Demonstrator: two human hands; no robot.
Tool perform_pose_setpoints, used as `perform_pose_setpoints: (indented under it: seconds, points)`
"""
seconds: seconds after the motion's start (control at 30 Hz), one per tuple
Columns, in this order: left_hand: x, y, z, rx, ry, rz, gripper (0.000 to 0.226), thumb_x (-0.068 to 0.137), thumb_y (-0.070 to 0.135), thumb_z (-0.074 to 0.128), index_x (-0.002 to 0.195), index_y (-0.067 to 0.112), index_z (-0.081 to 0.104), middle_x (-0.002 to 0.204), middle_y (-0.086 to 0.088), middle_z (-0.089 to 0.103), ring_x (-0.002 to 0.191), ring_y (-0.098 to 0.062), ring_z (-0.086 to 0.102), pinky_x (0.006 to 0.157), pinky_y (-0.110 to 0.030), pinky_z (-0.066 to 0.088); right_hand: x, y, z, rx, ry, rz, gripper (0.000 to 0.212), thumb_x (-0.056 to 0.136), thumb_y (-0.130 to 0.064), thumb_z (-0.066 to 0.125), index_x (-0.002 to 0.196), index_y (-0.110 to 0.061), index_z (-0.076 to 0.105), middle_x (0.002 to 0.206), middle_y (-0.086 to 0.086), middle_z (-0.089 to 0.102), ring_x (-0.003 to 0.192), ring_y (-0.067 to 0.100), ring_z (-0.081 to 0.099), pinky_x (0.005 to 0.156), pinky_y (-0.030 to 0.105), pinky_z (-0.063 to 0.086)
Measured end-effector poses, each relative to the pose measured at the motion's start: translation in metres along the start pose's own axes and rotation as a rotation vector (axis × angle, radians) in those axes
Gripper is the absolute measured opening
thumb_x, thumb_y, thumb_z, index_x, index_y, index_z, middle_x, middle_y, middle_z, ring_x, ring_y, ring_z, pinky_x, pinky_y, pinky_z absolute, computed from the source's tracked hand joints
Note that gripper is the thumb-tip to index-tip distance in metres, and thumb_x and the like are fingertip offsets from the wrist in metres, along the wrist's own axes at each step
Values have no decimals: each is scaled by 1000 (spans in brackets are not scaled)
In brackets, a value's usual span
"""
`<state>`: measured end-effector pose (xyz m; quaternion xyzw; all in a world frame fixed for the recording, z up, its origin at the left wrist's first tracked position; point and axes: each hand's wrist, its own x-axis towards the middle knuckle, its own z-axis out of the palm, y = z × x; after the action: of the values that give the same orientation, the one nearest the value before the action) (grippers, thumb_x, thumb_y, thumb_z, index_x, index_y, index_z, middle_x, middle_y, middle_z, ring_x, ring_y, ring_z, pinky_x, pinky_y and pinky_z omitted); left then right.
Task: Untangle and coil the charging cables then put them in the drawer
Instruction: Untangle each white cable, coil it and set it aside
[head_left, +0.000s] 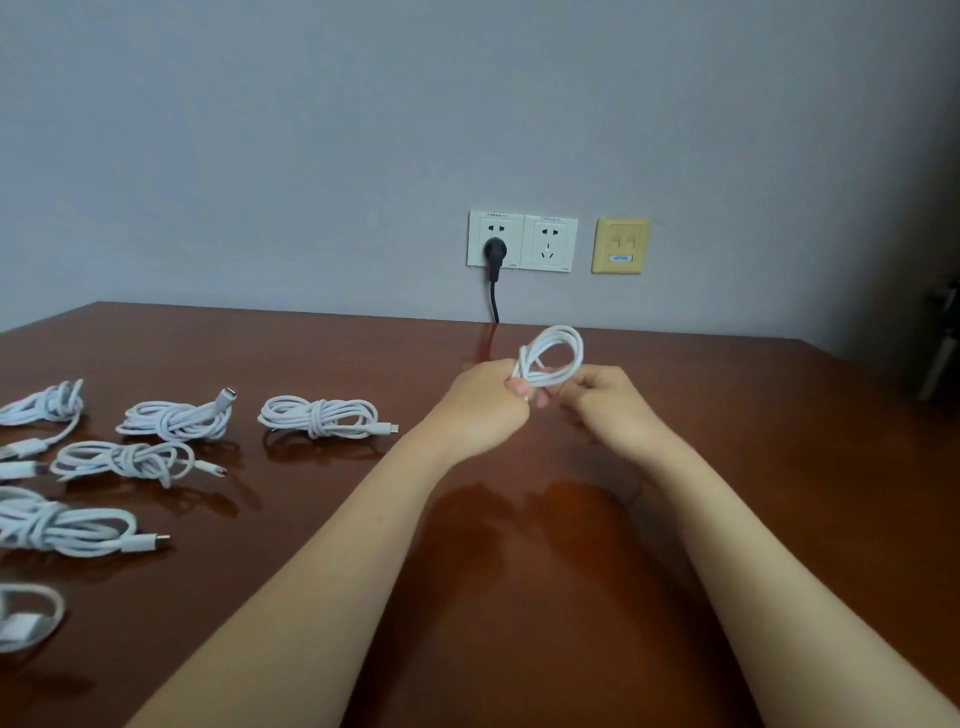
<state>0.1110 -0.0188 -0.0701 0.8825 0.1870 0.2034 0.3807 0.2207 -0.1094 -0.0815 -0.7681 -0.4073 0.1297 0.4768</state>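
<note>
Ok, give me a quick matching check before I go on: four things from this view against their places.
1 looped cable
2 black plug
3 yellow plate
4 wrapped cable

A lying on the table
B plugged into the wall socket
C mounted right of that socket
D held by left hand and right hand

Pairs: 1-D, 2-B, 3-C, 4-A

Glossy brown table (753, 467) sits against grey wall (311, 130). Above the table's far edge: left white outlet (480, 228) with black plug (494, 250) in it, right white outlet (549, 260), yellow data plate (621, 234) just beside.
</note>
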Motion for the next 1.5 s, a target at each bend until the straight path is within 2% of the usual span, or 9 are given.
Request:
perform_pose_setpoints:
  seconds: [0.13, 0.37, 0.53, 0.7, 0.87, 1.07, 1.27, 1.37, 1.5]
  points:
    - [5, -4, -1, 29, 151, -142, 30, 94, 15, 34, 66, 20, 41, 90, -15, 58, 82, -33, 53, 76, -36, 44, -7, -10, 18, -600, 26, -151, 30, 97, -35, 39, 76, -24, 57, 95, 9, 64, 94, 30, 57, 79, 36, 43]
    - [5, -19, -1, 437, 190, -231, 11, 92, 23, 40, 99, 18, 47, 115, -12, 58, 105, -35, 53, 74, -31, 34, -21, -31, 16, -853, -6, -442, 25, 98, -31, 37, 104, -20, 58, 104, 9, 63, 96, 35, 55, 67, 31, 30]
    - [-3, -12, 8, 705, -76, -64, 8, 87, 14, 45, 94, 17, 45, 112, -8, 56, 98, -30, 54, 73, -31, 35, -23, -28, 2, -646, 94, -355, 27, 90, -35, 55, 64, -31, 52, 71, -12, 52, 80, 19, 49, 65, 27, 27]
    - [-3, -12, 10, 677, -224, 145, 11, 91, 15, 42, 91, 24, 37, 109, -6, 55, 98, -28, 52, 71, -32, 35, -12, -10, -8, -245, 169, -191, 20, 73, -25, 76, 58, -32, 65, 64, -13, 65, 73, 10, 62, 67, 26, 45]
    - [-5, -10, 14, 339, -178, 233, 20, 93, 7, 40, 107, 13, 53, 103, -5, 59, 92, -26, 53, 82, -41, 45, -10, 0, -24, 287, 49, 7, 15, 80, -8, 69, 66, -14, 70, 56, -5, 65, 52, 5, 57, 53, 17, 45]
    - [-1, -6, 14, 41, 8, 202, 22, 95, 7, 40, 107, 10, 58, 86, 3, 59, 81, -17, 53, 75, -30, 42, -3, 14, -20, 427, 6, 178, 34, 92, -1, 44, 68, -16, 62, 43, -9, 35, 33, 2, 19, 33, 14, 12]
    - [4, -9, 12, -9, 232, 49, 16, 92, 9, 44, 79, 18, 47, 72, 10, 46, 77, -20, 45, 66, -28, 33, -6, 2, 5, 39, 43, 7, 34, 93, -30, 53, 64, -17, 66, 39, -12, 37, 40, 4, 33, 44, 16, 27]
    - [5, -9, 9, 61, 284, -33, 23, 92, 15, 45, 71, 18, 38, 76, 1, 45, 80, -24, 42, 66, -31, 31, -6, -6, 17, -292, 90, -94, 37, 95, -34, 48, 62, -22, 57, 67, -3, 57, 73, 19, 54, 68, 29, 39]
    - [5, -11, 6, 202, 300, -114, 11, 97, 19, 40, 89, 12, 39, 90, -6, 46, 87, -29, 44, 69, -31, 31, -15, -17, 25, -718, 13, -202, 25, 98, -28, 37, 91, -14, 56, 99, 15, 61, 95, 39, 55, 68, 33, 33]
